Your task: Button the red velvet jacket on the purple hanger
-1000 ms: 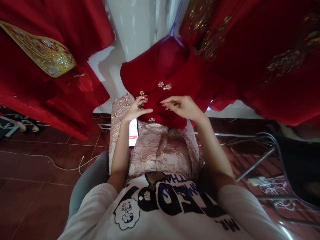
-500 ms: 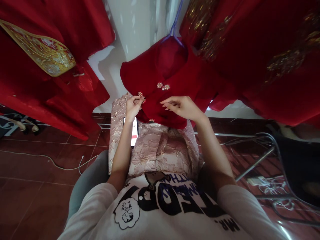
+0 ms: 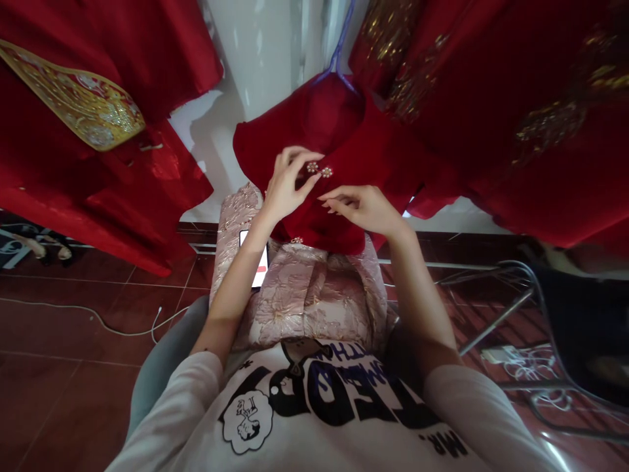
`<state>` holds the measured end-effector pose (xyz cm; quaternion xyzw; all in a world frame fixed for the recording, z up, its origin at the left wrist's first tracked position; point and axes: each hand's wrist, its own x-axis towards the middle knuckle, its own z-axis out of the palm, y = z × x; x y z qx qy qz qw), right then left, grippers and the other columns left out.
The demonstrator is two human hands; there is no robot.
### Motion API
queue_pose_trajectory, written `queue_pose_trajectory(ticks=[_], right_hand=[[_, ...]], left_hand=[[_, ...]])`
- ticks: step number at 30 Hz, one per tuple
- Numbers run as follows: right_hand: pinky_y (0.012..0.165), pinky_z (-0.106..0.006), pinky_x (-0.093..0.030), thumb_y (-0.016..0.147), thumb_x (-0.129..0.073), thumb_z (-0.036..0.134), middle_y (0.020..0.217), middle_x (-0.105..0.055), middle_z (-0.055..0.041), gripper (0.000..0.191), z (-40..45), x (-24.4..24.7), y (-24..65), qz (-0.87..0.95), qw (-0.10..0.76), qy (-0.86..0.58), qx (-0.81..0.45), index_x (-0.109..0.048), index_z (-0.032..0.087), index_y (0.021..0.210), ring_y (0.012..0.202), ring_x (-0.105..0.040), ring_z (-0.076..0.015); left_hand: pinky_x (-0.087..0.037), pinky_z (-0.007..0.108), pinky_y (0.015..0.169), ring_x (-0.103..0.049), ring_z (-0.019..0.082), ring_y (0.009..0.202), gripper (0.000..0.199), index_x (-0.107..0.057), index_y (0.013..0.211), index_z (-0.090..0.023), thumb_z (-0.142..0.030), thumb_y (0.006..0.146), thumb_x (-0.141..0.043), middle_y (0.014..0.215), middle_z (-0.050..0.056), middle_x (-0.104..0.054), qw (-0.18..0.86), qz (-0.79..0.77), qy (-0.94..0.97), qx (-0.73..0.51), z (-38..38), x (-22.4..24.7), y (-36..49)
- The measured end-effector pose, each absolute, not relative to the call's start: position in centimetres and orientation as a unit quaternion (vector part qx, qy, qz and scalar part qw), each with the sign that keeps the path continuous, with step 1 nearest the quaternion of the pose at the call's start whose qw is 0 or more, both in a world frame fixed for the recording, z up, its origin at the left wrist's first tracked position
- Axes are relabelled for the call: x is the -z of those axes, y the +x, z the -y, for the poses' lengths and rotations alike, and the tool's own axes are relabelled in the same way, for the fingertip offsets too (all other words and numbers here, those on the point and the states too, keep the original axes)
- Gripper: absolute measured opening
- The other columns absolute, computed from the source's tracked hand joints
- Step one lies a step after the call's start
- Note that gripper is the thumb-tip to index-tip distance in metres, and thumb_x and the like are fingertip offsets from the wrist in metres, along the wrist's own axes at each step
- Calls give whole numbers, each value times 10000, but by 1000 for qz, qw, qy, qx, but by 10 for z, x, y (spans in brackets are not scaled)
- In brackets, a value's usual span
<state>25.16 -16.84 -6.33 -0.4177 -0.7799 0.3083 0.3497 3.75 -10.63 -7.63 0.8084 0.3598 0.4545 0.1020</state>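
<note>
The left hand (image 3: 286,185) is arching, thumb and fingertips parted around a beaded flower clasp (image 3: 327,172) on the red top (image 3: 381,154), which is draping over pink brocade (image 3: 314,308); the right hand (image 3: 368,206) is facing it, half-curled, any grip unclear.

Left hand (image 3: 289,187) hides part of dark-red cloth garment (image 3: 354,154). Slim white-screened phone (image 3: 261,262) unreadable, partly behind left forearm (image 3: 233,285). Forked purple hanger (image 3: 339,51) cut off above.

A creased pink brocade cloth (image 3: 319,288) covered the person's lap. Directly on it lay a phone (image 3: 261,270) with a lit screen, and a red garment's (image 3: 346,157) lower edge rested across its far part.
</note>
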Motion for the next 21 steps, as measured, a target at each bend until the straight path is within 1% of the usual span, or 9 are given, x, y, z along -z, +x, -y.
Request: queue_pose_trajectory(ticks=[2, 4, 7, 9, 11, 14, 16, 18, 21], right_hand=[[892, -395, -642, 944, -636, 495, 1039, -801, -92, 417, 169, 61, 253, 778, 349, -424, -306, -797, 176, 1157, 924, -771, -218], [899, -398, -641, 944, -635, 497, 1040, -801, -89, 414, 170, 60, 255, 776, 352, -427, -303, -796, 178, 1154, 926, -770, -217], [897, -400, -640, 943, -637, 487, 1034, -800, -92, 408, 170, 58, 257, 774, 361, -426, -298, -794, 170, 1145, 916, -770, -215], [889, -396, -639, 943, -639, 479, 1031, -799, -97, 405, 171, 57, 258, 774, 364, -426, -296, -794, 163, 1142, 909, -770, -214], [884, -389, -637, 943, -638, 473, 1023, -799, -99, 403, 172, 55, 259, 773, 364, -429, -293, -795, 159, 1143, 905, -769, -212], [881, -382, -634, 945, -640, 471, 1014, -799, -93, 398, 173, 52, 259, 771, 362, -435, -293, -795, 167, 1149, 907, -768, -209], [875, -381, -634, 945, -642, 472, 1020, -799, -89, 393, 174, 51, 260, 771, 362, -434, -294, -795, 172, 1146, 903, -767, -207], [869, -385, -636, 944, -646, 484, 1021, -799, -89, 395, 175, 50, 259, 773, 361, -430, -296, -793, 173, 1138, 896, -767, -208], [881, -397, -639, 942, -654, 543, 1029, -796, -90, 413, 178, 50, 257, 774, 372, -425, -286, -792, 186, 1097, 918, -759, -217]], left_hand=[[-409, 607, 1205, -466, 382, 1435, 295, -675, 1263, -271, -371, 986, -658, 1452, 133, -581, 36, -365, 837, -407, 99, 65, 42], [-281, 684, 1256, -423, 421, 1465, 251, -703, 1208, -260, -310, 969, -646, 1470, 138, -567, -7, -352, 867, -354, 94, 53, 45], [-148, 683, 1302, -448, 394, 1457, 234, -732, 1143, -259, -235, 949, -602, 1437, 111, -600, -53, -306, 908, -279, 91, 34, 46], [-109, 651, 1319, -517, 365, 1397, 252, -745, 1123, -243, -206, 936, -580, 1347, 105, -655, -76, -280, 928, -233, 90, 22, 45], [-142, 625, 1316, -582, 345, 1319, 268, -753, 1124, -221, -204, 933, -565, 1228, 102, -704, -78, -270, 940, -194, 89, 13, 45], [-296, 561, 1262, -645, 320, 1215, 288, -757, 1135, -201, -217, 942, -544, 1101, 94, -734, -66, -277, 946, -153, 86, 2, 46], [-405, 494, 1178, -673, 301, 1144, 291, -761, 1130, -193, -216, 942, -540, 1052, 94, -740, -70, -282, 948, -133, 84, -4, 47], [-484, 428, 1052, -685, 286, 1093, 283, -764, 1124, -196, -220, 941, -549, 1025, 94, -742, -71, -292, 946, -121, 84, -8, 47], [-506, 376, 910, -694, 277, 1052, 279, -770, 1116, -202, -230, 943, -553, 1029, 95, -748, -66, -311, 942, -110, 85, -12, 46]])
